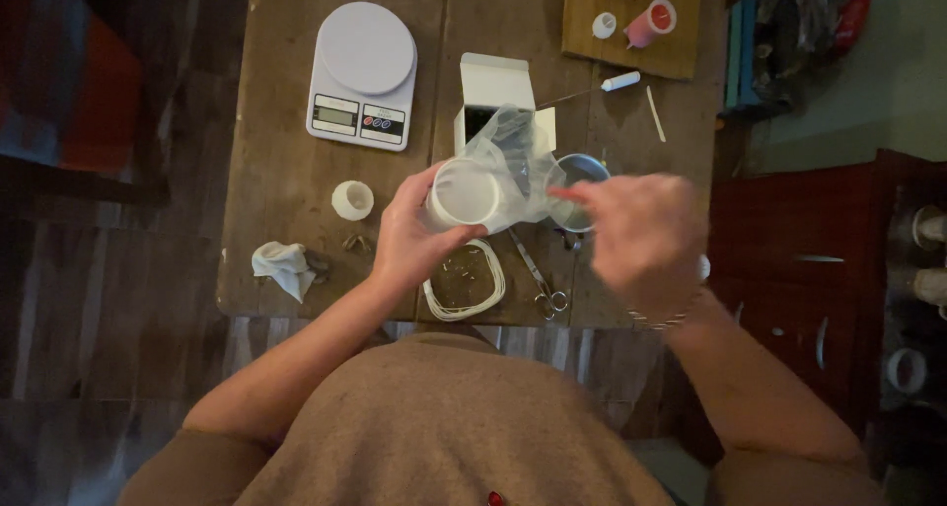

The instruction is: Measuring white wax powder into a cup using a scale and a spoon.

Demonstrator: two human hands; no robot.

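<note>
My left hand (409,235) grips a white round cup (465,192) tilted toward me, its open mouth visible. A clear plastic bag (518,161) is bunched around the cup's far side. My right hand (641,232) is blurred, fingers pointing left at the bag's edge; whether it pinches the plastic I cannot tell. Below the cup, a coil of white cord (464,281) lies on the wooden table (276,171). Scissors (541,281) lie beside the coil. A small metal pot (580,171) sits behind the bag.
A white kitchen scale (361,72) stands at the back left, an open white box (493,87) beside it. A small white cup (352,199) and crumpled tissue (282,266) lie left. A wooden board (631,33) with a pink candle (649,23) sits far right. A dark red cabinet (829,259) stands right.
</note>
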